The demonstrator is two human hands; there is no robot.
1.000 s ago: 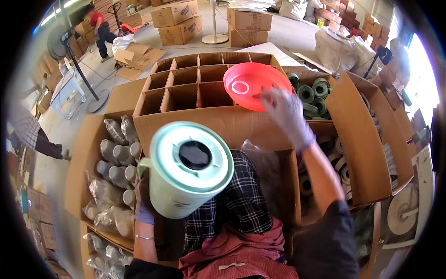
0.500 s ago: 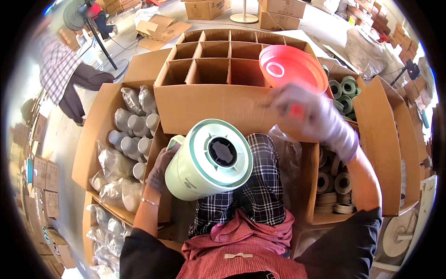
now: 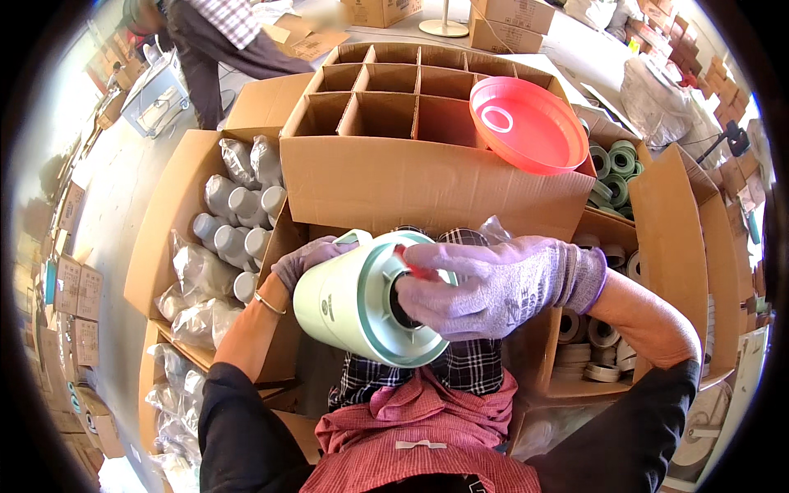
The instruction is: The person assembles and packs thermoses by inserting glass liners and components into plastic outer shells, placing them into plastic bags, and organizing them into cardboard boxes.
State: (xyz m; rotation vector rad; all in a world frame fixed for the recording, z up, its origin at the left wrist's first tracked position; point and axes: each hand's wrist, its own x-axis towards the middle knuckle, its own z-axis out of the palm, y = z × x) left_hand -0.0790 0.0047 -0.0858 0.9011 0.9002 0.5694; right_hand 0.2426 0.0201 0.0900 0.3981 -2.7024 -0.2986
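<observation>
A mint-green jug [image 3: 333, 304] with a side handle lies tilted over my lap, its round base turned toward me and to the right. My gloved left hand [image 3: 306, 261] is closed around its side by the handle. At the dark round opening in the base is my gloved right hand [image 3: 509, 283], its fingers pinching a small red piece [image 3: 417, 267]. That piece is mostly covered by the fingers, and its exact kind cannot be made out. The right fingers also hide part of the opening.
Ahead stands a divided cardboard box [image 3: 436, 177] with a red basin [image 3: 542, 140] on its right corner; a pale ring lies inside. Bagged grey-white bottles [image 3: 234, 246] fill a box on the left. Green rings [image 3: 618, 164] and off-white rings [image 3: 600, 333] lie in boxes at right. A person [image 3: 218, 41] walks behind.
My right hand has come from beside the red basin down to the jug's base, carrying the red piece. The jug has tipped further to the right. The person behind has moved rightward.
</observation>
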